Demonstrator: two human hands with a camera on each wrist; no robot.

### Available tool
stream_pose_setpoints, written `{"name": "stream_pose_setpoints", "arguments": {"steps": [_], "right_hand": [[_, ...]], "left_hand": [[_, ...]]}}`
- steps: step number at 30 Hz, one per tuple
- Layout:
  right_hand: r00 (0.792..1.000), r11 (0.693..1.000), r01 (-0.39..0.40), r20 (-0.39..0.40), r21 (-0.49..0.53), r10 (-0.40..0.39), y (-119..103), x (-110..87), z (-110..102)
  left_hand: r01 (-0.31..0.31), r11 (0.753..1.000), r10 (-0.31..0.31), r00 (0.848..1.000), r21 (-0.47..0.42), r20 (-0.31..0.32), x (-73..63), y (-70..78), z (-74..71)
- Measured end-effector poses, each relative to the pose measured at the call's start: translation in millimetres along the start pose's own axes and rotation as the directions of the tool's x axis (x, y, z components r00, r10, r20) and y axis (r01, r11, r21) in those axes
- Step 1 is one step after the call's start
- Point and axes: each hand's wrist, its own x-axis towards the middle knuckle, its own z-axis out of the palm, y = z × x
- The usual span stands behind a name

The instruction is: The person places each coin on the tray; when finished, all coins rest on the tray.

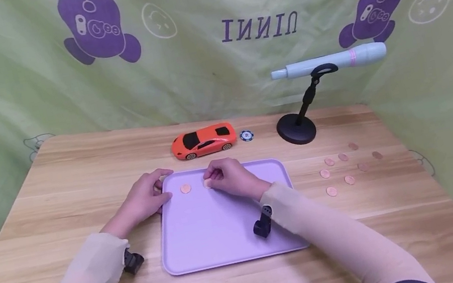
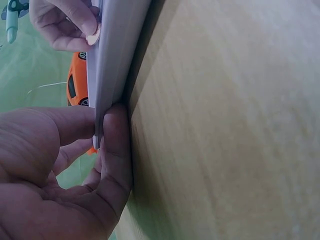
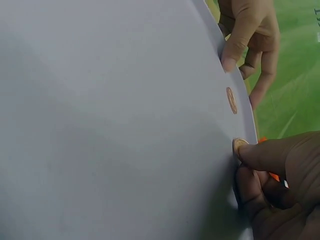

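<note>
A lavender tray (image 1: 206,231) lies on the wooden table. My left hand (image 1: 143,199) grips its upper left corner; in the left wrist view the rim sits between the thumb and the fingers (image 2: 116,150). Near the tray's far edge, my right hand (image 1: 233,178) pinches a copper-coloured coin (image 3: 239,145) between thumb and fingertips, right at the tray surface. Another copper coin (image 1: 186,188) lies flat on the tray, between the two hands. The right forearm crosses the tray's right side and covers part of it.
An orange toy car (image 1: 204,141) and a blue-and-white poker chip (image 1: 247,136) lie behind the tray. A black stand (image 1: 297,129) holds a light blue microphone (image 1: 330,61) at the back right. Several copper coins (image 1: 349,180) are scattered right of the tray. A green curtain (image 1: 205,74) hangs behind.
</note>
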Motion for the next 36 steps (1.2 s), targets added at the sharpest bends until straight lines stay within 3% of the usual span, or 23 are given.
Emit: {"name": "stream_pose_setpoints", "arguments": {"steps": [19,31,36], "right_hand": [[0.999,0.984,0.035,0.047,-0.177,-0.027,-13,2.8,2],[0.998,0.991,-0.028,0.056,-0.133,0.036,-13,-1.4,-4],[0.997,0.992,-0.021,0.070,-0.124,0.030,-7,-13.2,-14]], "left_hand": [[0.008,1.000,-0.008,1.000,-0.030,0.009,-0.1,-1.0,-0.2],[0.011,1.000,-0.011,1.000,-0.017,0.000,-2.2,-2.9,0.1],[0.008,1.000,-0.008,1.000,-0.001,-0.003,-1.4,-0.8,-0.4]]}}
